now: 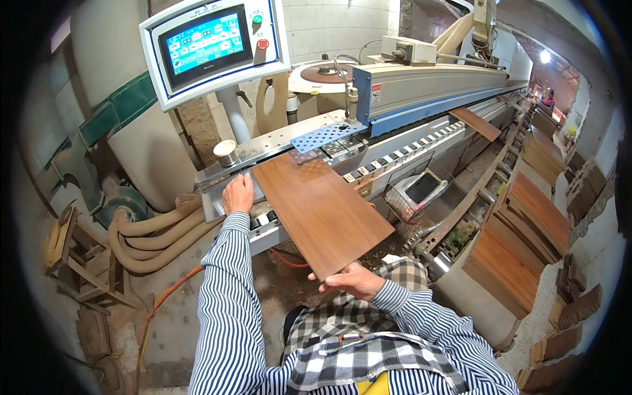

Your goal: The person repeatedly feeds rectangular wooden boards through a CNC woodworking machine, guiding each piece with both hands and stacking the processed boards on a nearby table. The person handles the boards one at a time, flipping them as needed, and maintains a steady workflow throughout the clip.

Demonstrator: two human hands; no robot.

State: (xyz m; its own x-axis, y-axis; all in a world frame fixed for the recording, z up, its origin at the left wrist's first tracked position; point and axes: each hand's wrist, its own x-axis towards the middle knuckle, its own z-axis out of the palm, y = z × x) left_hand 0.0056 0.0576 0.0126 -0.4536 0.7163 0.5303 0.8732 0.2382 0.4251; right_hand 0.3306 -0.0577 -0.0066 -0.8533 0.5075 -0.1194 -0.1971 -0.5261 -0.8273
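A flat brown wooden board lies slantwise, its far end on the machine's metal infeed bed beneath a blue perforated plate. Its near end juts out toward me. My right hand grips the near corner, with the thumb on top and the other fingers partly hidden below. Just left of the board's far end, my left hand rests at the metal bed with its fingers curled. Whatever those fingers may hold is hidden. Beyond this hand stands a small round tin.
A control screen on a post rises at the far left. The long edge-banding machine runs away to the right, carrying another board. Stacked boards stand at right beside a roller track. Thick hoses lie at left.
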